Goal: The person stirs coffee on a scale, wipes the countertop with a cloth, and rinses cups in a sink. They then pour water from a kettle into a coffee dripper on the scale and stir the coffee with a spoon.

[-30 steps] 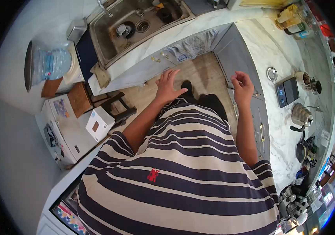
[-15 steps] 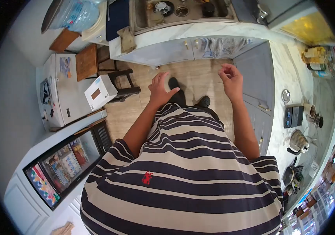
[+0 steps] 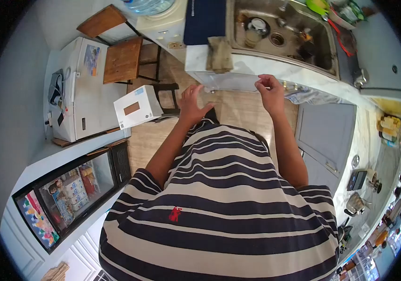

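Observation:
My left hand hangs open in front of my body, thumb and fingers spread, with nothing in it. Close to its left, a white cardboard box with a brown window sits on a dark stool. My right hand is raised before the sink counter. Its fingers curl loosely, with a gap to the thumb, and I see nothing in it. Neither hand touches anything. Beyond them, a grey-brown cloth drapes over the counter edge beside the metal sink, which holds several dishes.
On my left are a white chest freezer, a wooden chair and a glass-front display fridge. Along the right counter stand a black scale and a metal kettle. Cabinet doors line that side.
The view has turned right and moved closer to the sink; the sink and counters now appear further right. Both hands keep nearly the same pose.

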The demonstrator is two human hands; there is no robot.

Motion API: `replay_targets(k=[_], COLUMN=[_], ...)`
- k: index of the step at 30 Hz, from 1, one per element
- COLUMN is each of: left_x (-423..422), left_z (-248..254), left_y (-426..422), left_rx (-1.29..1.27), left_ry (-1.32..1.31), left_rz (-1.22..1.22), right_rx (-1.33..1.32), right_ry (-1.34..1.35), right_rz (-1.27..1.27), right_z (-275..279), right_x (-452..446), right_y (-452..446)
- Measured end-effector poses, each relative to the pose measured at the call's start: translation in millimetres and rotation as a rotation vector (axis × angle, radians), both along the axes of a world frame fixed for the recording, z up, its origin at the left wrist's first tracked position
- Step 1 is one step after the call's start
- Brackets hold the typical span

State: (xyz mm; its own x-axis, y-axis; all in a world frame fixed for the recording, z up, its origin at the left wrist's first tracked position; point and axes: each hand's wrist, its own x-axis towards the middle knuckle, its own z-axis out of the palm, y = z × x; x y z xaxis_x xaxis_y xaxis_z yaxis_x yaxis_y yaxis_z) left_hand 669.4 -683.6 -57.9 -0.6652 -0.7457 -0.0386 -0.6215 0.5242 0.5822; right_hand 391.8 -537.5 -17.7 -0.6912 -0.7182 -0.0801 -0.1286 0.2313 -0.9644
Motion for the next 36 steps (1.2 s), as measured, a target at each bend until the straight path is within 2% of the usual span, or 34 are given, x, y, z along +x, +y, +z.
replay_targets(k=[4,9,12,16,23,29,32,36], left_x=[19,24,20,22,30,34,38,44], left_z=[11,32,28,16,20,18,14,8], left_y=[-57,-91,-105,-110,-126,-126,-127,-128], left_rx=[-0.026,0.019,0.05,0.058,0.049,0.099,0.077,0.092], left_ry=[-0.064,-0.115,-0.124,-0.018,-0.093,-0.06,-0.026,-0.031], left_rz=[-0.032,-0.063,-0.039,-0.011,-0.002,-0.058,-0.073,-0.1], right_rx=[-0.019,0.063,0.116,0.205,0.301,0.352,0.449,0.451], right_ry=[0.031,0.104,0.192,0.367,0.636,0.598,0.655,0.684], right_rz=[0.022,0.006,-0.007,-0.007,-0.111,-0.172,-0.172,-0.166], right_z=[-18,-27,-32,-31,-26,-24,-26,-43], right_x=[11,18,20,28,52,67,74,70], right_y=[-77,-133,-157,-171,-183,-194,-197,-199])
